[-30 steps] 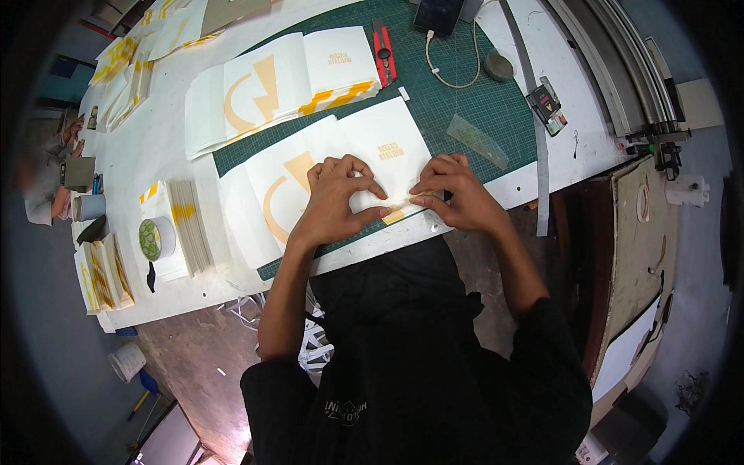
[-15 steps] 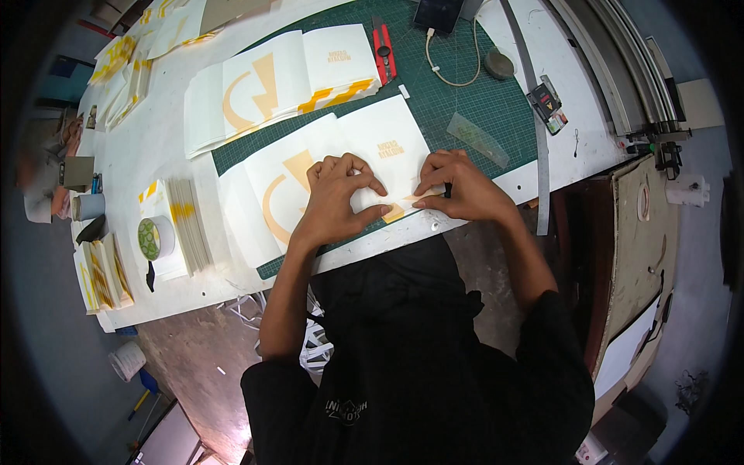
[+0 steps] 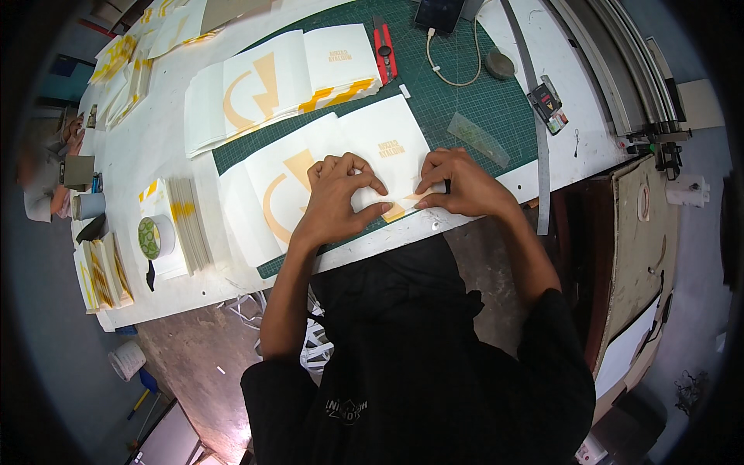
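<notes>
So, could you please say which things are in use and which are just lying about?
In use: white printed paper, touched by left hand and right hand; green cutting mat beneath.
Apparently lying about: red cutter; clear plastic strip; black device.

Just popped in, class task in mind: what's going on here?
A person in black is busy with a white printed sheet lying on a green cutting mat. The left hand and right hand are at its near edge, either side of a small yellow patch; whether they pinch it is unclear. A stack of similar sheets and a red cutter lie beyond.
</notes>
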`<state>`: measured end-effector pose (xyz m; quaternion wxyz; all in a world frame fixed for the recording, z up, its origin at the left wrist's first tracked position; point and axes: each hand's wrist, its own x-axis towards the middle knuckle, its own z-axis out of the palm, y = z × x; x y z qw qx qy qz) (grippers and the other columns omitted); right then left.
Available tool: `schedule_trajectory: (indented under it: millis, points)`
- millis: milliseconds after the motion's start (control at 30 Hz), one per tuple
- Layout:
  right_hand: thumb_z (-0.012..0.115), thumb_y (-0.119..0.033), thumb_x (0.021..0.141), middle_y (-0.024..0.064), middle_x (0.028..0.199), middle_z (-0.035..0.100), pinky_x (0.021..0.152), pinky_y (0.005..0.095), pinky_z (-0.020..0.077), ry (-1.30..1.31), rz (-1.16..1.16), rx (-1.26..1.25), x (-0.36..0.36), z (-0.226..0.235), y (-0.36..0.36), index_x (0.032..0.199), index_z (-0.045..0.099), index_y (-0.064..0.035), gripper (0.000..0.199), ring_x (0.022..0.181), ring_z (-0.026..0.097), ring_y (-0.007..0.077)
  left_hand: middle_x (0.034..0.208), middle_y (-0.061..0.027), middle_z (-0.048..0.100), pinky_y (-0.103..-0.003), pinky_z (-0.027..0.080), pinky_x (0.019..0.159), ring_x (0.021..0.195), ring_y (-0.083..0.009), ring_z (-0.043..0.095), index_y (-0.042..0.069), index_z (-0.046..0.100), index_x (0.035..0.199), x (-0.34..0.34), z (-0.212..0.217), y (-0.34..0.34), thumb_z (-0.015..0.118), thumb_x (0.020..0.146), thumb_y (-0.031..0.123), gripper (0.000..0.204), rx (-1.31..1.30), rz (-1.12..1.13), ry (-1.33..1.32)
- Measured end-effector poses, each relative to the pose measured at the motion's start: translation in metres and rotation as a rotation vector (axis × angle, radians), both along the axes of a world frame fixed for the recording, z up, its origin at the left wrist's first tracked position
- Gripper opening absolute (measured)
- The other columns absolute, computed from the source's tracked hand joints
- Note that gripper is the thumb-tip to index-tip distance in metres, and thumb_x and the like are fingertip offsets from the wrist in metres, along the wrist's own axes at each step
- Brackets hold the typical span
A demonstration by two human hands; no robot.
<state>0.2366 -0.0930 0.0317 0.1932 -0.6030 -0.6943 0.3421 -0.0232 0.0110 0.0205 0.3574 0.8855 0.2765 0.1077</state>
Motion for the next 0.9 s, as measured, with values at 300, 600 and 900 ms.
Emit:
schedule_trajectory:
  millis: [300,600,900]
  points:
    - [0.096,-0.022,0.072,0.0048,0.097,0.071,0.103,0.041,0.0414,0.001,0.004,-0.018,0.001,0.0,0.003,0.097,0.085,-0.0097,0.03,0.103,0.064,0.0238,0.115,-0.0029,0.059,-0.049,0.026,0.111,0.119,-0.0243,0.051,0.02,0.081,0.1,0.0,0.0,0.0,0.091,0.08,0.031,0.026,-0.006,0.004,0.006]
    - [0.095,-0.028,0.076,0.0111,0.117,0.069,0.111,0.0475,0.0367,-0.124,0.036,0.07,-0.01,0.005,-0.009,0.111,0.08,-0.0105,0.041,0.119,0.059,0.0288,0.117,-0.0041,0.06,-0.047,0.026,0.111,0.121,-0.0252,0.05,0.019,0.079,0.105,-0.001,0.001,0.001,0.088,0.084,0.028,0.024,-0.014,-0.02,0.007]
    - [0.089,-0.027,0.084,0.0089,0.119,0.068,0.113,0.0552,0.0361,-0.169,0.122,0.429,-0.029,-0.018,-0.016,0.111,0.08,-0.0116,0.033,0.122,0.059,0.0275,0.12,-0.0067,0.06,-0.046,0.028,0.112,0.122,-0.0277,0.05,0.017,0.072,0.117,-0.004,0.001,0.005,0.08,0.09,0.019,0.029,-0.02,-0.035,-0.008]
